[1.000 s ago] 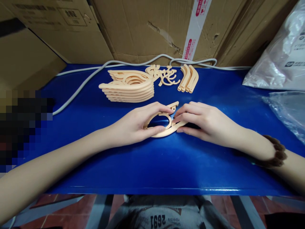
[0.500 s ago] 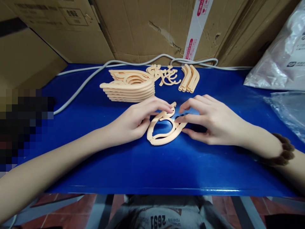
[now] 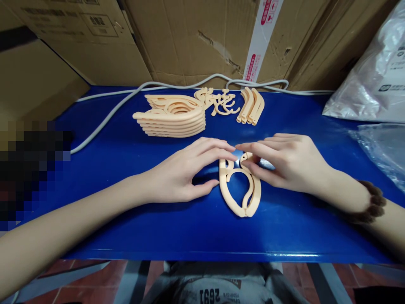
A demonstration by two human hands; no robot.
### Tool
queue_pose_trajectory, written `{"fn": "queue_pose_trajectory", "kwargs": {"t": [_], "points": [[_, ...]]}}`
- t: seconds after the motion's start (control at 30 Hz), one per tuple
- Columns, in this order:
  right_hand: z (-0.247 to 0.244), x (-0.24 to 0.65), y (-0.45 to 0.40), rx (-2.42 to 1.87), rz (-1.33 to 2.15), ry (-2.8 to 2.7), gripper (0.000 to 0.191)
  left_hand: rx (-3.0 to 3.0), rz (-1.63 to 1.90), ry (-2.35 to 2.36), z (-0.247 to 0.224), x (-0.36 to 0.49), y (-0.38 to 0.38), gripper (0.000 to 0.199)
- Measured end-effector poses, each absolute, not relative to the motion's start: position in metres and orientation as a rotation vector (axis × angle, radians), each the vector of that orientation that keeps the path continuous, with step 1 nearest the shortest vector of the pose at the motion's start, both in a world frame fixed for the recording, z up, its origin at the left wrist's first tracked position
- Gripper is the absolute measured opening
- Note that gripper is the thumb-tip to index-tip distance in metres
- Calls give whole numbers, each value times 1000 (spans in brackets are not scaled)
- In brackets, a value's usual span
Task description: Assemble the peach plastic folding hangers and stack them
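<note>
A cream plastic folding hanger (image 3: 225,190) lies folded on the blue table, its pointed end toward me and its curved arms forming a loop. My left hand (image 3: 193,171) grips its upper left arm, thumb against the outer edge and fingertips over the inner side. On the opposite arm, my right hand (image 3: 278,160) has its thumb and fingers closed at the upper end. The fingertips of both hands nearly meet above the hanger and hide part of its top.
Behind my hands stand a stack of folded hangers (image 3: 172,124), a pile of small hooks (image 3: 221,101) and several curved arm pieces (image 3: 251,105). A white cable (image 3: 117,105) runs along the back before cardboard boxes (image 3: 190,42). Plastic bags (image 3: 367,84) lie at right.
The hanger has turned so its pointed end faces me, and has shifted right and nearer. My left hand followed to the right; my right hand has closed on the right arm.
</note>
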State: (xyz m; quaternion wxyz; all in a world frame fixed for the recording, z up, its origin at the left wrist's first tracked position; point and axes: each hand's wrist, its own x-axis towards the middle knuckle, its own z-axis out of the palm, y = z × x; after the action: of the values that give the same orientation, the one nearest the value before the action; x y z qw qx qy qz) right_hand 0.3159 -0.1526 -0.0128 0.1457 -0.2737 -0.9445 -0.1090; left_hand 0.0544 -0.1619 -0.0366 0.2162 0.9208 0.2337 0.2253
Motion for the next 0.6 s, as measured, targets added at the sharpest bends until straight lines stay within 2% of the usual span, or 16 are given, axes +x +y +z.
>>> {"fn": "queue_pose_trajectory", "kwargs": {"t": [0.17, 0.37, 0.43, 0.53, 0.6], "points": [[-12, 312, -157, -826, 6, -2685, 26, 2597, 590, 686, -39, 56, -161, 61], [-21, 310, -154, -718, 417, -2680, 54, 2529, 578, 649, -40, 56, -164, 77], [-22, 310, -153, -706, 530, -2629, 58, 2537, 582, 667, -40, 58, -167, 85], [-20, 311, -153, -788, 549, -2486, 51, 2622, 540, 762, -38, 62, -174, 96], [-17, 311, -154, -853, 512, -2413, 43, 2686, 485, 807, -36, 64, -178, 92]]}}
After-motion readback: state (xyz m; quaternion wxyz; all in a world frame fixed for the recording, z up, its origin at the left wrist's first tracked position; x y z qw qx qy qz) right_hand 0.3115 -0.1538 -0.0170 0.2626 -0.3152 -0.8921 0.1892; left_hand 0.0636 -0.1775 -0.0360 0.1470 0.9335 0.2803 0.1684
